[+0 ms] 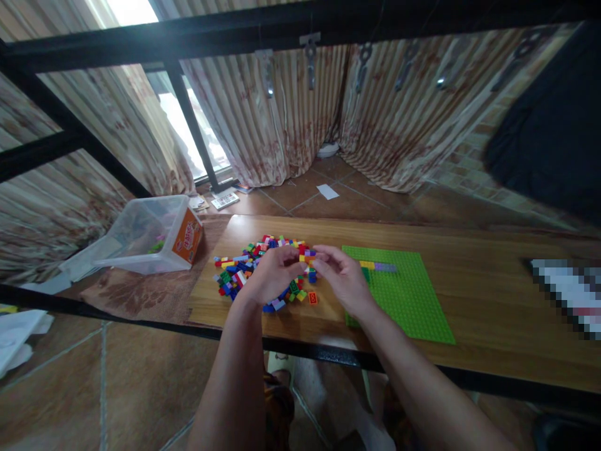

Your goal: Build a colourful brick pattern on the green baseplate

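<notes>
Over the right side of a pile of loose toy bricks [230,277], my left hand [275,275] and my right hand [346,282] meet fingertip to fingertip. Both pinch a small orange and yellow toy brick piece [307,258]; whether it is one brick or two joined, I cannot tell. My left hand hides part of the pile. A red-orange brick [313,298] lies on the table just below the hands. Right of my right hand is a green baseplate [408,300], bearing a row of yellow and purple bricks [382,267]. My right hand covers the baseplate's left part.
The wooden table [493,294] has a dark front edge. At left, a clear plastic tub [141,241] with an orange label sits on a brown cloth [136,300]. A black metal bar [225,28] with hanging clips crosses above. A pixelated object [570,294] lies at far right.
</notes>
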`<state>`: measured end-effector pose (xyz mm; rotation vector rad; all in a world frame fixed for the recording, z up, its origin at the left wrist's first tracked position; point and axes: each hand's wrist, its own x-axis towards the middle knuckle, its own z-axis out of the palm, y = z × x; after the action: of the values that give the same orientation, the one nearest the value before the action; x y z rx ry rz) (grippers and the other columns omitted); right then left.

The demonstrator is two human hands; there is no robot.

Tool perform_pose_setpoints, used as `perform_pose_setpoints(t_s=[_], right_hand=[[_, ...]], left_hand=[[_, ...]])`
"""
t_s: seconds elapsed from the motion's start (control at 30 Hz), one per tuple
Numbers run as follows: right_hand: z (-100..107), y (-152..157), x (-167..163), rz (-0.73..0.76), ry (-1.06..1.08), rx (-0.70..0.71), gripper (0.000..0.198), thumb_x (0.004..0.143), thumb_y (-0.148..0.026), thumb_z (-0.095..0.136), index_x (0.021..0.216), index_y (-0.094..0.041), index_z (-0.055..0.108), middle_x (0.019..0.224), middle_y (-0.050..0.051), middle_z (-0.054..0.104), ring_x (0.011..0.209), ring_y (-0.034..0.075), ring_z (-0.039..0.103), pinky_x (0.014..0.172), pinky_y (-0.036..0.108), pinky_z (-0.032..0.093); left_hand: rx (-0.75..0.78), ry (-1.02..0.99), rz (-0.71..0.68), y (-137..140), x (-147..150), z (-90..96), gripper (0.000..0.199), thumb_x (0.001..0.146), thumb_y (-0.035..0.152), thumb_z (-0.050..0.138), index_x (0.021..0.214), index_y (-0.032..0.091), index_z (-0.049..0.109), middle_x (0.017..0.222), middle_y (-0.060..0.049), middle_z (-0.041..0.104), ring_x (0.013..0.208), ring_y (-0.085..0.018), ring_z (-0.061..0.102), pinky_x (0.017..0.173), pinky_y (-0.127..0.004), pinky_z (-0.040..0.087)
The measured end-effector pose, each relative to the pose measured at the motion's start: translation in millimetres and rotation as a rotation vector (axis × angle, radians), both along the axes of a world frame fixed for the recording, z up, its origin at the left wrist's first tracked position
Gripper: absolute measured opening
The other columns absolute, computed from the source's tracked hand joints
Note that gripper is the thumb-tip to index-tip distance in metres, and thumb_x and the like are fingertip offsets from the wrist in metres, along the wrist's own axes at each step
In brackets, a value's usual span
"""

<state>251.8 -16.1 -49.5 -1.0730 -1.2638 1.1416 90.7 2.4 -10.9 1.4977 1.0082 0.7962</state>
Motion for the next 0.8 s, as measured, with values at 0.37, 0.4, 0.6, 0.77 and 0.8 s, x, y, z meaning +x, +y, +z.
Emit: perform_pose_setpoints(t_s=[0.37, 0.4, 0.6, 0.77, 0.8], right_hand=[[1, 4, 0, -0.136, 0.117, -0.054, 0.023, 0.070, -0.039, 0.073, 0.086, -0.023, 0.074, 0.086, 0.001, 0.074, 0.082, 0.016, 0.066, 0.080, 0.033, 0.052], [0, 4, 0, -0.142, 0.134, -0.071, 0.024, 0.069, -0.040, 0.074, 0.086, -0.023, 0.074, 0.086, 0.002, 0.074, 0.081, 0.017, 0.066, 0.079, 0.033, 0.052], [-3, 2, -2, -0.125, 0.272, -0.162, 0.031, 0.067, -0.044, 0.075, 0.086, -0.021, 0.074, 0.086, 0.003, 0.073, 0.077, 0.016, 0.063, 0.069, 0.029, 0.051], [-5, 3, -6, -0.089, 0.456, -0.306, 0.029, 0.065, -0.046, 0.076, 0.077, -0.020, 0.069, 0.075, 0.000, 0.070, 0.063, 0.011, 0.058, 0.057, 0.023, 0.048], [-6, 3, -5, -0.079, 0.485, -0.346, 0.028, 0.065, -0.045, 0.076, 0.077, -0.020, 0.069, 0.075, 0.000, 0.069, 0.062, 0.011, 0.058, 0.055, 0.022, 0.048]], left_hand=[[-0.145, -0.062, 0.076, -9, 21, 2.3, 0.017, 0.072, 0.029, 0.065, 0.075, 0.013, 0.061, 0.062, 0.003, 0.055, 0.055, -0.008, 0.048, 0.053, -0.019, 0.037], [-0.165, -0.071, 0.085, -9, 21, 2.8, 0.017, 0.070, 0.028, 0.066, 0.073, 0.012, 0.061, 0.062, 0.002, 0.056, 0.055, -0.008, 0.048, 0.053, -0.019, 0.037], [-0.271, -0.136, 0.110, -9, 20, 0.4, 0.018, 0.067, 0.027, 0.070, 0.070, 0.012, 0.060, 0.063, 0.002, 0.057, 0.057, -0.007, 0.052, 0.057, -0.019, 0.042], [-0.295, -0.155, 0.142, -10, 21, -3.1, 0.021, 0.067, 0.029, 0.071, 0.077, 0.012, 0.061, 0.072, 0.000, 0.061, 0.062, -0.007, 0.055, 0.063, -0.020, 0.047], [-0.299, -0.147, 0.138, -9, 21, -2.9, 0.023, 0.067, 0.030, 0.071, 0.078, 0.012, 0.061, 0.074, -0.001, 0.061, 0.064, -0.008, 0.056, 0.064, -0.021, 0.047]])
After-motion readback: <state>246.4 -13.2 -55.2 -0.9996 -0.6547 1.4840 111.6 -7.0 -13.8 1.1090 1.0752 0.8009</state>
